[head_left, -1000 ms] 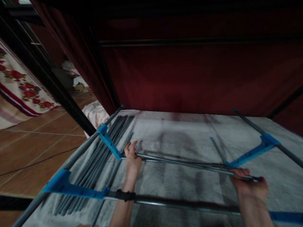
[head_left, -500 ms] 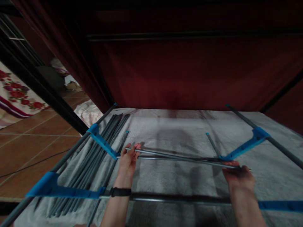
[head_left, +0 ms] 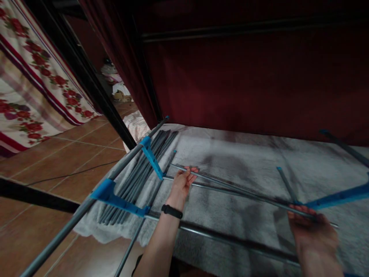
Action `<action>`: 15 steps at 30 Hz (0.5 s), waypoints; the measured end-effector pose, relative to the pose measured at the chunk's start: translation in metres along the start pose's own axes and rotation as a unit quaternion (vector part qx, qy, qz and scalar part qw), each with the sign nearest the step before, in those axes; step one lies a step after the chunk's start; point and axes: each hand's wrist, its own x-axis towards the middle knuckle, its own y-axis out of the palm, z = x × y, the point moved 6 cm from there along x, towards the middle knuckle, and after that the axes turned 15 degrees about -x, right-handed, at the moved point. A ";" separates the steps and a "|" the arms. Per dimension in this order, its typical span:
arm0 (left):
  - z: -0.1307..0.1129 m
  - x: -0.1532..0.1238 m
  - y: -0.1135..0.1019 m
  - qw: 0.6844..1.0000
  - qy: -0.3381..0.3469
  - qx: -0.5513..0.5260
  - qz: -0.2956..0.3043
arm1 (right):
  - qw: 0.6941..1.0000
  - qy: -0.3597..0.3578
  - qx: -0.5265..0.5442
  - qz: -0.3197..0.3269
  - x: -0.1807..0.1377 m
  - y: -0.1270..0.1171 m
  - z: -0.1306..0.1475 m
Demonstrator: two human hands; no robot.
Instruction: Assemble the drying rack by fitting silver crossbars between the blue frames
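A thin grey metal tube runs slantwise between my two hands. My left hand closes around it near its far left end. Near its other end, my right hand has its fingers wrapped under the tube. Just below it lies a crossbar of the frame, whose left end sits in a blue plastic bracket. The crossbar's right end reaches another blue bracket beside my right hand. A nearer crossbar passes below my left wrist, joined to a third blue bracket.
Several loose grey tubes lie bundled on the grey fleecy blanket, inside the frame's long left side tube. A dark post, a dark red curtain and a floral cloth surround the spot. A cable crosses the tiled floor.
The view has turned left, so the frame appears farther right. The held tube now slants more, its left end raised off the crossbar and its right end lower. Both hands keep hold.
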 end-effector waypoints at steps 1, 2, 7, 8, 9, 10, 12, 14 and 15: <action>0.002 0.001 0.000 1.000 -0.005 0.001 0.001 | 1.000 0.007 -0.015 0.002 -0.005 0.005 -0.004; 0.003 0.001 0.001 1.000 -0.008 0.001 0.001 | 0.999 0.016 -0.029 0.005 -0.009 0.010 -0.010; 0.001 0.000 0.001 1.000 0.009 0.006 -0.013 | 0.996 0.035 -0.074 0.025 -0.022 0.029 -0.038; 0.000 0.000 0.002 1.000 0.016 0.006 -0.017 | 0.995 0.040 -0.082 0.031 -0.022 0.031 -0.042; -0.002 -0.001 0.002 1.000 0.021 0.005 -0.020 | 0.994 0.044 -0.088 0.036 -0.020 0.031 -0.045; -0.003 -0.001 0.002 0.999 0.024 0.003 -0.022 | 0.994 0.046 -0.092 0.042 -0.019 0.032 -0.046; -0.005 0.000 0.002 0.999 0.028 0.002 -0.026 | 0.992 0.045 -0.096 0.066 -0.016 0.035 -0.048; -0.007 0.002 0.001 0.999 0.034 -0.001 -0.033 | 0.990 0.044 -0.098 0.088 -0.017 0.038 -0.049; -0.008 0.003 0.000 0.999 0.038 -0.003 -0.038 | 0.989 0.042 -0.099 0.098 -0.019 0.041 -0.050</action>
